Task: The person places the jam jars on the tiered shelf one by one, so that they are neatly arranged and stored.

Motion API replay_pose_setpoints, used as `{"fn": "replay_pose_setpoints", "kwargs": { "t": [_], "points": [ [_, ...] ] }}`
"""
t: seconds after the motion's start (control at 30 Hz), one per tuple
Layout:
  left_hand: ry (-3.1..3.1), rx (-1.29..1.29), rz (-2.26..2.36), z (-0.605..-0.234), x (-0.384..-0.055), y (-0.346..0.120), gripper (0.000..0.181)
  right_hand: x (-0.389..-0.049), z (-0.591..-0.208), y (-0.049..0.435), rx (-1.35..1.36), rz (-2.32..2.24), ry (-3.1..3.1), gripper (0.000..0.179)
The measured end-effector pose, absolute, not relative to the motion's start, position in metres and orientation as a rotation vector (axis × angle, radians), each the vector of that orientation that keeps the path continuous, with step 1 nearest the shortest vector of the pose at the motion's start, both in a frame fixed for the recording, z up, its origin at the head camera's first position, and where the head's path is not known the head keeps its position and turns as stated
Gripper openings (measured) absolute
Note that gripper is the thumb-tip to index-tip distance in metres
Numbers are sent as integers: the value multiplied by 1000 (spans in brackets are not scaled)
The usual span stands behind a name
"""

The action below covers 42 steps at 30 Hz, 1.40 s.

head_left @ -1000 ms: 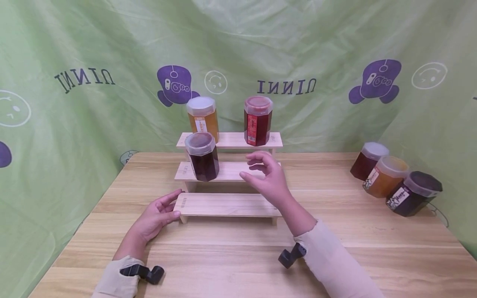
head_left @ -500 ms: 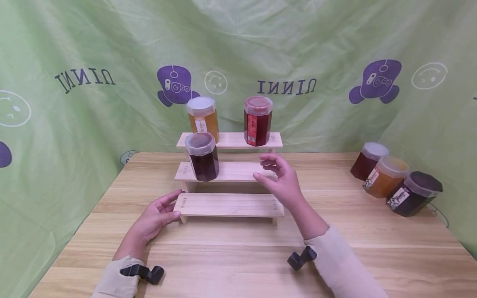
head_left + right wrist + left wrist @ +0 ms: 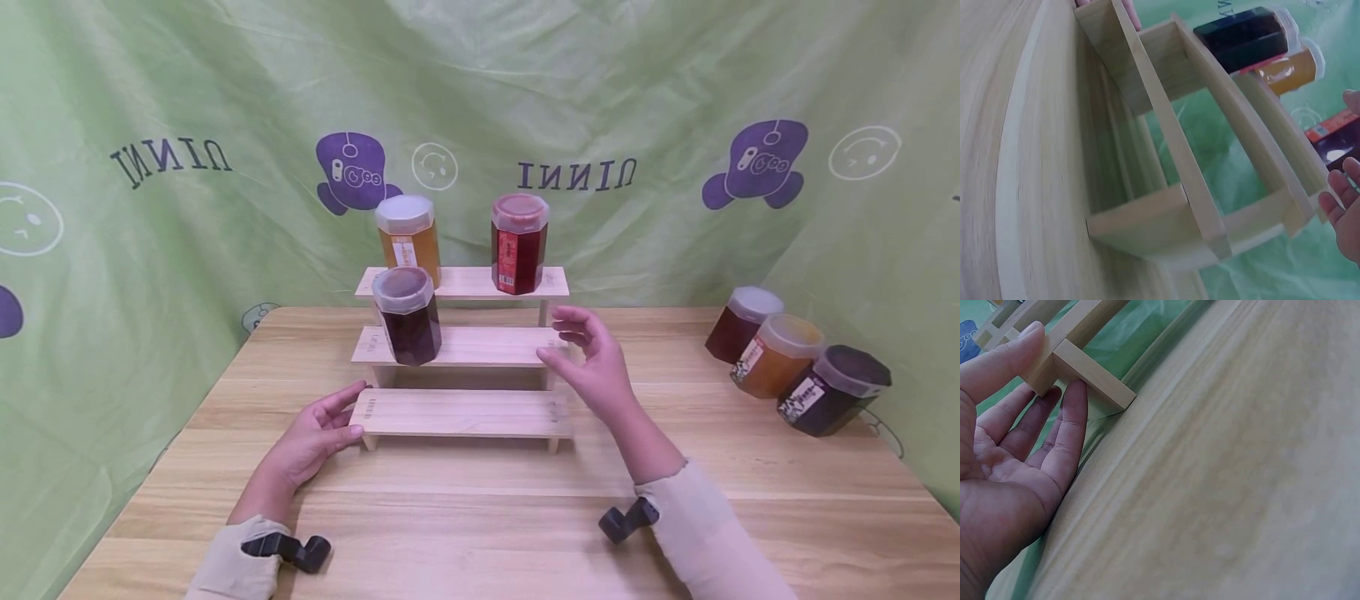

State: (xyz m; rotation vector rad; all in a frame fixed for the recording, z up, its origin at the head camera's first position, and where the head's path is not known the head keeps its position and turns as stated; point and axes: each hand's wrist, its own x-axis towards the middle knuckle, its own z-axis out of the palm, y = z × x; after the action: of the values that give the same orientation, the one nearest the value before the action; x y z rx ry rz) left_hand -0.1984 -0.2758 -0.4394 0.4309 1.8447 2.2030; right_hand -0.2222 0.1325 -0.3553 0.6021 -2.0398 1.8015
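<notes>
A three-tier wooden display stand stands on the table. My left hand holds the left end of its lowest tier; in the left wrist view the thumb lies on the board's edge and the fingers reach under it by the leg. At the right end of the middle tier, my right hand hovers with loosely curved fingers and nothing between them. A dark jar stands on the middle tier's left. The top tier bears an amber jar, partly hidden by it, and a red jar on the right.
On the right of the wooden table three more jars sit in a slanting row: a dark red jar, an orange jar and a near-black jar. A green printed cloth hangs behind and at both sides.
My right hand has moved right, from over the middle tier to its right end, holding nothing. The left hand, the stand and the jars have stayed in place.
</notes>
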Motion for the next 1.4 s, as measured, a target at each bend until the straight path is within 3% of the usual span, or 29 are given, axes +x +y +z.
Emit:
{"fn": "replay_pose_setpoints", "kwargs": {
  "t": [0.43, 0.87, 1.4],
  "points": [
    [1828, 440, 2211, -441, -199, -277, 75, -225, -363, 160, 520, 1722, -2087, 57],
    [1841, 450, 2206, -441, -200, -277, 75, -222, -364, 190, 412, 1573, -2220, 76],
    [1868, 415, 2193, -441, -199, -276, 76, -212, -366, 222, 329, 1504, -2223, 74]
  ]
}}
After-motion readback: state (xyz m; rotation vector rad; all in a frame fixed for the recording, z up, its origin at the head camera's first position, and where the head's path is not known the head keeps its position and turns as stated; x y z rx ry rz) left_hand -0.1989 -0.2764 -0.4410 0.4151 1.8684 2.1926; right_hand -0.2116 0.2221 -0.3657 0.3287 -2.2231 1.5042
